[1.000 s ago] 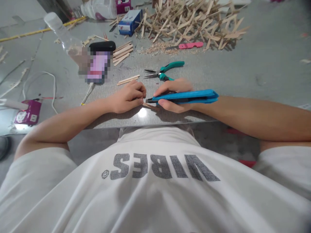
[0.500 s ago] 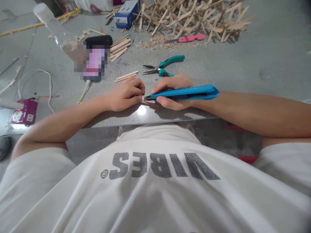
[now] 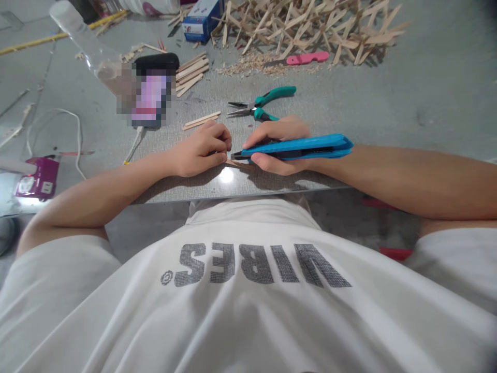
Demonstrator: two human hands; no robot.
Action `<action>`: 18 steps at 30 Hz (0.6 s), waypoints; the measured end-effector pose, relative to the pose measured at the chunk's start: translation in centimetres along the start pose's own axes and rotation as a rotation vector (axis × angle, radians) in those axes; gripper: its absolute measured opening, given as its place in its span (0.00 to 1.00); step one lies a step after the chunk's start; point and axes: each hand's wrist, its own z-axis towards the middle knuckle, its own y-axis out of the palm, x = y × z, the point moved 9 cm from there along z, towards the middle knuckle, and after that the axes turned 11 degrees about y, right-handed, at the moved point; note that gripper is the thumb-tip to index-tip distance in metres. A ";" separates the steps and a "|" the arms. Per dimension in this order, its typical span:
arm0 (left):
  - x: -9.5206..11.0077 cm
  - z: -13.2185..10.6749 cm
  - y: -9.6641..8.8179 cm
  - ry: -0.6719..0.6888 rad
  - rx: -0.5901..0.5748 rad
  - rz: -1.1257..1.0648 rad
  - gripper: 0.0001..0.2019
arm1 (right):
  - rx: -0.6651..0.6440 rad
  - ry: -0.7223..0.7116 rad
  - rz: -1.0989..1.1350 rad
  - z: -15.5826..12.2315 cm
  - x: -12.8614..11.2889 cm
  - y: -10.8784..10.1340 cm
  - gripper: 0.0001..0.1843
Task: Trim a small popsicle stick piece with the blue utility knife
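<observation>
My right hand point(image 3: 277, 147) is closed around a long blue-and-black utility knife point(image 3: 306, 146). Its narrow dark tip points left and stops close to my left fingertips; the blade itself is too small to make out. My left hand point(image 3: 204, 150) rests on the table with curled fingers, thumb and forefinger pinching one end of a thin wooden craft stick point(image 3: 237, 165). That stick lies just below the knife tip, near the table's front edge, and its right end runs toward my right thumb. Beyond my hands lie two loose wooden sticks point(image 3: 202, 120) and green-handled needle-nose pliers point(image 3: 261, 106) with jaws apart.
A large heap of joined wooden sticks point(image 3: 310, 26) spreads across the back, with shavings point(image 3: 248, 65) and a pink-handled knife point(image 3: 306, 58) before it. A stick bundle point(image 3: 192, 72), blue box point(image 3: 202, 20), phone point(image 3: 151, 98), plastic bottle point(image 3: 85, 44) and purple device point(image 3: 42, 177) stand leftward.
Both hands keep nearly the same place and hold. The knife's rear end has shifted very slightly up and right; the rest of the view has barely moved.
</observation>
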 end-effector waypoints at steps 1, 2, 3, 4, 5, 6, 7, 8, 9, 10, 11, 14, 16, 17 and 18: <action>0.0 0.0 0.0 0.003 0.003 -0.001 0.16 | -0.004 0.002 -0.008 0.0 0.0 0.0 0.11; 0.0 0.0 0.0 0.007 0.007 -0.004 0.15 | -0.001 0.000 -0.017 0.1 -0.1 0.0 0.10; -0.1 0.0 0.1 0.011 0.012 -0.008 0.15 | 0.006 -0.004 -0.025 0.1 -0.2 -0.1 0.10; -0.1 0.0 0.1 0.013 0.017 -0.012 0.15 | 0.011 -0.011 -0.032 0.1 -0.3 -0.1 0.09; -0.1 0.0 0.1 0.014 0.021 -0.015 0.15 | 0.011 -0.016 -0.039 0.1 -0.4 -0.2 0.09; -0.2 0.0 0.1 0.012 0.021 -0.016 0.15 | 0.008 -0.018 -0.046 0.1 -0.5 -0.1 0.08; -0.2 0.0 0.1 0.009 0.019 -0.015 0.15 | 0.005 -0.019 -0.053 0.1 -0.6 -0.2 0.08; -0.3 -0.1 0.1 0.007 0.014 -0.012 0.15 | 0.000 -0.011 -0.059 0.1 -0.6 -0.1 0.09; -0.2 -0.1 0.1 0.007 0.011 -0.010 0.15 | -0.009 0.002 -0.066 0.1 -0.5 -0.1 0.09; -0.2 -0.1 0.1 0.012 0.008 -0.008 0.15 | -0.012 0.017 -0.071 0.2 -0.4 -0.1 0.10; -0.1 0.0 0.1 0.018 0.005 -0.009 0.15 | -0.016 0.029 -0.077 0.2 -0.3 -0.1 0.10; 0.1 0.0 0.0 0.021 0.007 -0.014 0.15 | -0.021 0.047 -0.095 0.1 0.0 0.0 0.12; 0.0 -0.1 0.0 0.006 0.003 -0.012 0.14 | -0.036 0.069 -0.118 0.0 0.4 0.2 0.14; -0.1 -0.1 0.0 -0.002 0.001 -0.009 0.14 | -0.046 0.079 -0.130 -0.1 0.6 0.3 0.16; -0.2 -0.1 0.0 -0.005 0.001 -0.005 0.14 | -0.059 0.090 -0.143 -0.2 0.9 0.4 0.17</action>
